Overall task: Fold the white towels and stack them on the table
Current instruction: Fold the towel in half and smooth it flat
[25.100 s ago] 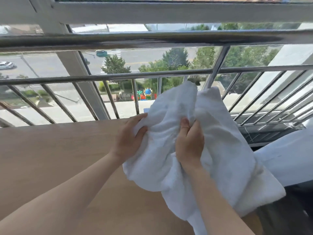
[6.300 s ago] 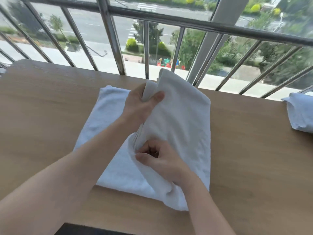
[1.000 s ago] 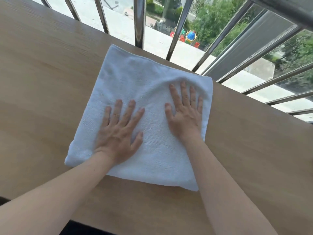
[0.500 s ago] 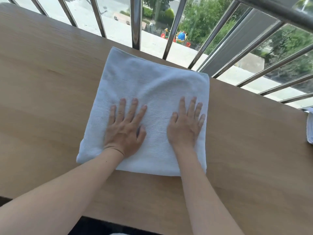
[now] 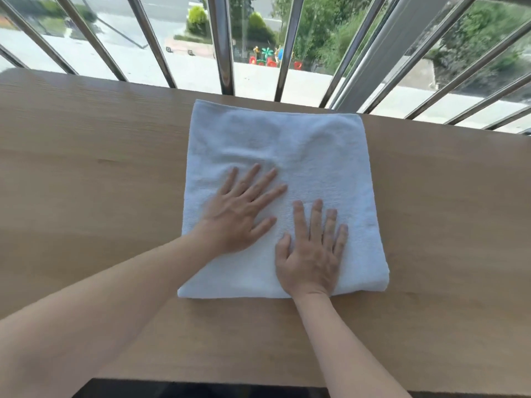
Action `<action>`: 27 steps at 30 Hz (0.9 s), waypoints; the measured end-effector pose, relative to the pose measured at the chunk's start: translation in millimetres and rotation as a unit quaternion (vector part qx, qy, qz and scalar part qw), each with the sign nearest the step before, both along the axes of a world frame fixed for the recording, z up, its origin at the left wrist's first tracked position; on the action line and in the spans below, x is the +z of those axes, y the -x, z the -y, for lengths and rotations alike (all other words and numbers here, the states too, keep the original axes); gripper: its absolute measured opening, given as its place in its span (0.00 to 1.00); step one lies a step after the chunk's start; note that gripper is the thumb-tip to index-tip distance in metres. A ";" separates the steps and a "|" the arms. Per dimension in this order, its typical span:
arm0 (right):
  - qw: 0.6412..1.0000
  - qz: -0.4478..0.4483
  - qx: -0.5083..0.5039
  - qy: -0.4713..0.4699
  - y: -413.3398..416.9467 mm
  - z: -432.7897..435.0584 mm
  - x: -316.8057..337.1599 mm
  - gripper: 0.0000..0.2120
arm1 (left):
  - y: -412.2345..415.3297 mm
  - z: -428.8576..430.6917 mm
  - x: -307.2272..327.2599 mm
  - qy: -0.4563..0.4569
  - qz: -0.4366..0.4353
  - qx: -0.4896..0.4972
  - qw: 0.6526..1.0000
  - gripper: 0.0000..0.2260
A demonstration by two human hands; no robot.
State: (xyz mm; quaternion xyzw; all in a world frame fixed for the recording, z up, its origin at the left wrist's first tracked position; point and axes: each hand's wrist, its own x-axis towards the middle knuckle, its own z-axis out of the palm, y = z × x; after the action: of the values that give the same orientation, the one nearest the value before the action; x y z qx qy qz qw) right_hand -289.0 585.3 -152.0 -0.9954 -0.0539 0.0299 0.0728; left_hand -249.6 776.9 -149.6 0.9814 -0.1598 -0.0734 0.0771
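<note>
A folded white towel lies flat as a rough square on the wooden table, its far edge close to the railing. My left hand rests palm down on the towel's left half, fingers spread. My right hand presses flat on the near middle of the towel, fingers apart and pointing away from me. Neither hand holds anything. No other towel is in view.
A metal railing with slanted bars runs along the table's far edge, with a street and trees beyond it. The table's near edge is at the bottom, with dark floor below.
Both hands have slid toward me across the towel, the right one nearer the front edge. The view has swung left, so the towel at the far right has left the frame.
</note>
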 end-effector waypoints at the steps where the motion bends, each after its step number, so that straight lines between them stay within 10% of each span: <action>1: 1.000 0.008 0.000 0.000 0.8 0.4 -0.4 0.32 | -12.6 -2.0 -0.9 -0.006 0.003 0.009 1.000 0.29; 15: 0.996 0.088 -0.004 -0.020 -3.0 -0.9 -7.8 0.32 | -137.7 -9.9 2.2 -0.002 -0.013 0.120 0.993 0.29; 20: 0.995 0.096 0.002 -0.023 -2.2 -0.7 -7.3 0.32 | -111.8 16.6 -3.7 0.024 0.020 -0.113 0.993 0.27; 27: 0.994 0.105 0.005 -0.027 -1.9 -0.6 -10.6 0.32 | -161.2 17.3 -3.1 0.026 0.003 -0.008 1.000 0.28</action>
State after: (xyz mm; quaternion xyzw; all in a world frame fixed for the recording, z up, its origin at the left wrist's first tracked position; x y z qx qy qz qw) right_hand -287.0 585.9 -162.6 -0.9905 -0.0671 -0.0758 0.0933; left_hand -88.5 759.6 -152.7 0.9779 -0.1700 -0.0672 0.1018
